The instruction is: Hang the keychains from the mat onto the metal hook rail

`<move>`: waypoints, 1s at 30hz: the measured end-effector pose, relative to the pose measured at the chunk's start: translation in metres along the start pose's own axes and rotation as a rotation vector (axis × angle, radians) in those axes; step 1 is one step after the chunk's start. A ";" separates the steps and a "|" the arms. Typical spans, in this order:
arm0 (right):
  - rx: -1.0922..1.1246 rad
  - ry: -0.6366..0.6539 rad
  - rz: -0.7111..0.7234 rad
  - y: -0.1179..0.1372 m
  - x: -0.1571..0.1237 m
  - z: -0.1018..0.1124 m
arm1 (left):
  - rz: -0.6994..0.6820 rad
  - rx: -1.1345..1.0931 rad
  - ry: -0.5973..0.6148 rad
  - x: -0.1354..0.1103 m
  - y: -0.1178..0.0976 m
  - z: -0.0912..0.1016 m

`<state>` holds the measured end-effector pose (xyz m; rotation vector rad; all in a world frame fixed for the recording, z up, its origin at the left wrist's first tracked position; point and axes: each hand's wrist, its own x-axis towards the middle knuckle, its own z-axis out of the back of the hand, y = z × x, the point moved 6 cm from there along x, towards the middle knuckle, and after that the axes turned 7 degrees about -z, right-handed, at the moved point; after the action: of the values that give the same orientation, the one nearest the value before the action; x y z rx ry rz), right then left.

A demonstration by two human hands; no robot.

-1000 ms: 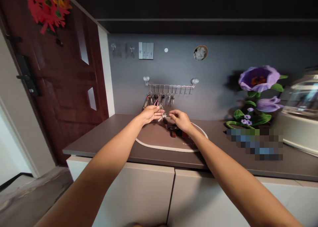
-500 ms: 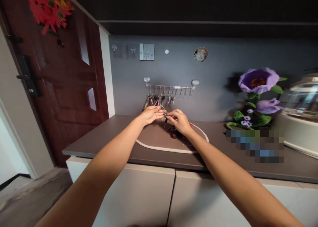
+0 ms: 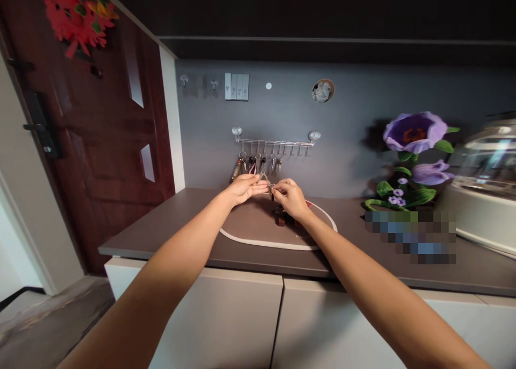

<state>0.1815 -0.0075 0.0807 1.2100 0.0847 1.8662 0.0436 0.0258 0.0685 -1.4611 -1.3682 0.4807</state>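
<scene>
Over the counter, both hands meet at a small bunch of keys [image 3: 271, 192] with metal rings and a dark piece hanging down. My left hand [image 3: 244, 189] is palm up, its thumb closed over a flat, pale piece of the bunch and its other fingers reaching to the right. My right hand [image 3: 292, 198] pinches the keys between thumb and forefinger. Just behind is a clear hook rail [image 3: 278, 142] on the wall. Several sets of keys [image 3: 243, 163] hang from its left and middle hooks. Fingers hide part of the held bunch.
A brown mat [image 3: 250, 232] with a white rim lies on the dark counter [image 3: 161, 218]. Dark red items [image 3: 279, 218] rest on it, partly hidden by my right hand. Purple knitted-looking flowers [image 3: 417, 137] and a glass-topped appliance [image 3: 484, 197] stand right. A door [image 3: 116, 170] is left.
My right hand has shifted slightly against the keys, and the dark hanging piece has swung closer to its fingers. My left hand stays almost in place. The view has moved a little.
</scene>
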 end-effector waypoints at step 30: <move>0.458 -0.159 -0.265 -0.028 0.011 0.017 | 0.220 0.472 0.110 -0.008 0.027 0.008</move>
<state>0.2107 0.0105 0.0834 1.5660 0.5830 1.5560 0.0473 0.0266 0.0395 -1.2255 -0.9290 0.7928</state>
